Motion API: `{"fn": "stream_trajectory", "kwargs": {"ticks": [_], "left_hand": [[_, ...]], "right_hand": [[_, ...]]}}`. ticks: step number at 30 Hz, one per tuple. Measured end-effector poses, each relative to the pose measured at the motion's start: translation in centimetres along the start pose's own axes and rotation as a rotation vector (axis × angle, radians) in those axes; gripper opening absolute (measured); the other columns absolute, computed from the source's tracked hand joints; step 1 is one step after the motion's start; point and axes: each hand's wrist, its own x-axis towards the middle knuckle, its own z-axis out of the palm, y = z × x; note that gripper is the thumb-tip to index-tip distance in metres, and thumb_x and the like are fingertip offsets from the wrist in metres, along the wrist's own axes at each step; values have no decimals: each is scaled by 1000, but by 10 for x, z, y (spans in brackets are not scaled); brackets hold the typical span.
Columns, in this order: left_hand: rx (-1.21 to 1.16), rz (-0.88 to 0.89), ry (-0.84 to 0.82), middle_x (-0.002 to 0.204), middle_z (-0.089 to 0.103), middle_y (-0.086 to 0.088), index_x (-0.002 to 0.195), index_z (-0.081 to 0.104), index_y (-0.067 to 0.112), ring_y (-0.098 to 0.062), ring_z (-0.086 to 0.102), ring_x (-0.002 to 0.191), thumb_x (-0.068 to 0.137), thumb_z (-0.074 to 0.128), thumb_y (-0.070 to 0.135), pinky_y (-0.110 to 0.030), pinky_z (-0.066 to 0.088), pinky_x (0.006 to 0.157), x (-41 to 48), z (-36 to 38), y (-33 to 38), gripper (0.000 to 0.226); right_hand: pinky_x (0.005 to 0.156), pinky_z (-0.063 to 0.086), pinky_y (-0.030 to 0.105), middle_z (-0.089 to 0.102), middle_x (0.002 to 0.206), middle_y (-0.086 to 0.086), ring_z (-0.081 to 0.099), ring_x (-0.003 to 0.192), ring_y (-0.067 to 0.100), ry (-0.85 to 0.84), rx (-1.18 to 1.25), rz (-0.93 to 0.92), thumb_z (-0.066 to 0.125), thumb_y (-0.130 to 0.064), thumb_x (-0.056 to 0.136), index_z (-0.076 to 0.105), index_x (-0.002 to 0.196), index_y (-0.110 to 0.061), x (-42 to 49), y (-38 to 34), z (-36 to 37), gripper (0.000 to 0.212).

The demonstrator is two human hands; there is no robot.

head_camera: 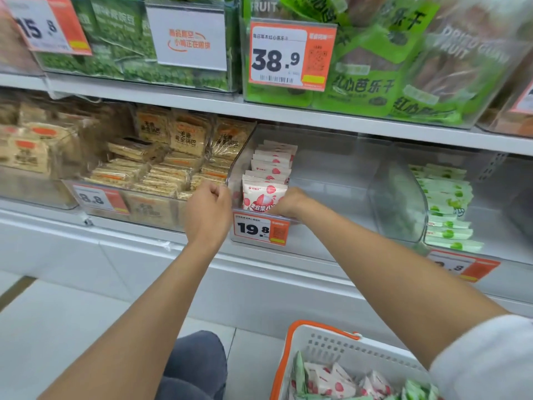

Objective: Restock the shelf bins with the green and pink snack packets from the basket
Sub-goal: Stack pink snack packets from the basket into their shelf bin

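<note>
2 bare hands at the clear plastic shelf bin [238,168]: left hand [208,209] curled round its left front corner, right hand [288,202] pinching the front pink-and-white snack packet [260,195] of the row standing inside. Bottom right, white plastic basket [327,343] with orange handle holds pink and green packets [324,382].

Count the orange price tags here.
6: 15.8 tag top left, 38.9 tag top middle, cut-off tag far right, 8.8 tag lower left, 19.8 tag centre, blurred tag lower right. More may be hidden.
</note>
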Motion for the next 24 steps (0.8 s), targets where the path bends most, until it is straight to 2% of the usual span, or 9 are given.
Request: {"fn": "stream_trajectory", "kwargs": {"ticks": [7,10,13,15,17,20,24], "left_hand": [[10,-6,-23,65,56,-1,75,53,12,-19,50,63,98,43,25,-35,36,60,2,0,1,28],[13,-2,-17,66,55,1,73,49,15,-17,49,61,97,44,24,-34,32,54,-1,0,2,26],[35,21,-8,66,55,1,73,49,15,-16,47,60,96,44,24,-33,29,52,-9,0,6,25],[41,55,-39,67,57,1,76,51,14,-16,49,62,96,43,25,-33,30,52,-19,1,8,24],[25,92,-99,67,60,0,78,55,14,-18,54,64,95,44,27,-32,35,54,-31,4,9,25],[20,100,-226,66,61,-1,75,59,13,-23,56,66,93,47,25,-33,40,60,-54,15,12,25],[113,26,-507,67,60,-3,70,58,11,-26,55,70,90,51,21,-36,47,67,-99,43,-2,24]], "right_hand": [[93,47,29,60,127,7,57,116,25,-19,17,9,75,-16,82,54,125,-10,-3,-10,2,48],[92,48,29,62,121,6,58,116,24,-17,65,0,76,-14,81,57,123,-10,-6,-5,-1,46],[82,51,31,64,104,1,61,102,20,148,-14,-79,78,-16,79,61,111,-10,-21,2,-12,36],[72,45,29,58,88,-4,56,88,17,305,-41,-203,72,-15,84,60,105,-12,-44,10,-21,24],[66,43,28,55,77,-6,57,81,20,420,-79,-323,62,-10,85,60,93,-16,-71,25,-27,10],[64,47,31,55,68,-8,58,74,21,506,-127,-374,55,-8,79,59,77,-21,-108,56,-28,14],[63,45,31,51,60,-8,55,67,18,442,-49,-305,55,-8,77,56,69,-23,-148,120,-5,17]]}}
